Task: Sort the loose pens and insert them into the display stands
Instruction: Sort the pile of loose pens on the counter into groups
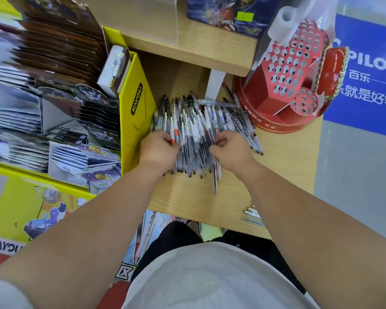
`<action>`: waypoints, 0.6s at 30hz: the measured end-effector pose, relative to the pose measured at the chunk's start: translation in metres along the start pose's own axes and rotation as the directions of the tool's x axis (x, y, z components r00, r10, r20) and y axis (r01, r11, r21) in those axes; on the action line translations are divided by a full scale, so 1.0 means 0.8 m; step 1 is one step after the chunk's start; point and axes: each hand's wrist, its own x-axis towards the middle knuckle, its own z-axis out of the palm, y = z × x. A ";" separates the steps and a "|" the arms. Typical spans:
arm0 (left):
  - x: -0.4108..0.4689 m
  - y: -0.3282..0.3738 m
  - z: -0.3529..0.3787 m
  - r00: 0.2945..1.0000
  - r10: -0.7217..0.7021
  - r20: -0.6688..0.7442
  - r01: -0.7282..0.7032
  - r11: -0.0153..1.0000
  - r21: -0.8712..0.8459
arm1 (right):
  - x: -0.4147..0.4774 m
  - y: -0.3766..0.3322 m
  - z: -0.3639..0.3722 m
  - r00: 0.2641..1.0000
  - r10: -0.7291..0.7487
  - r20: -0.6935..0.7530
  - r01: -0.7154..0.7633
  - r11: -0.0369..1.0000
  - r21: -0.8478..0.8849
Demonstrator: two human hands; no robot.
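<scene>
Leftmost, at 9 o'clock, one yellow rack point(134, 103) of card packs stands against the edge of the surface point(187, 197). Just right of it the left hand point(158, 150) lies knuckles up on the near-left side of the pens point(198, 121). Its fingers point(167, 136) are curled down round a clutch of them, beside one pen with an orange grip. That forearm reaches in from 7 o'clock with the wrist straight.

The pens form one heap at the middle of the surface, mostly parallel, with dark tips toward 6 o'clock. They are too many and too overlapped to count. One stray pen point(214, 181) juts from the heap toward 6 o'clock.

The right hand point(230, 150) is on the heap's near-right side, its fingers point(221, 139) bent tight and pinching into the pens; how many it holds I cannot tell. Its forearm comes in from 5 o'clock. The two hands are near each other but apart, with pens between them.

At 2 o'clock one red stand point(283, 85) sits on the surface just beside the heap. Its tilted faces are pierced with many round holes, and clear wrap point(276, 30) partly covers it. At 5 o'clock, near the surface's edge, a small bunch point(253, 216) of a few pens lies well apart from the heap. At 3 o'clock is one blue sign point(366, 74).
</scene>
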 end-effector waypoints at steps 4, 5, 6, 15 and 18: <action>0.000 0.003 0.002 1.000 0.008 -0.025 -0.008 1.000 -0.004 | -0.010 0.014 -0.003 0.999 0.045 -0.007 -0.045 0.997 0.062; 0.000 0.002 0.003 1.000 0.004 -0.029 -0.004 1.000 -0.005 | -0.013 0.018 -0.002 0.998 0.065 0.015 -0.065 0.995 0.070; 0.000 0.002 0.004 1.000 -0.004 -0.029 0.004 1.000 -0.009 | -0.016 0.022 -0.001 0.996 0.080 0.048 -0.083 0.995 0.063; -0.001 -0.005 0.003 1.000 0.017 -0.016 -0.017 1.000 0.000 | -0.028 0.032 0.010 0.986 0.142 0.091 -0.126 0.979 -0.163; -0.003 -0.007 0.003 1.000 -0.020 -0.008 0.020 0.997 -0.069 | -0.029 0.033 0.013 0.987 0.149 0.064 -0.134 0.970 -0.202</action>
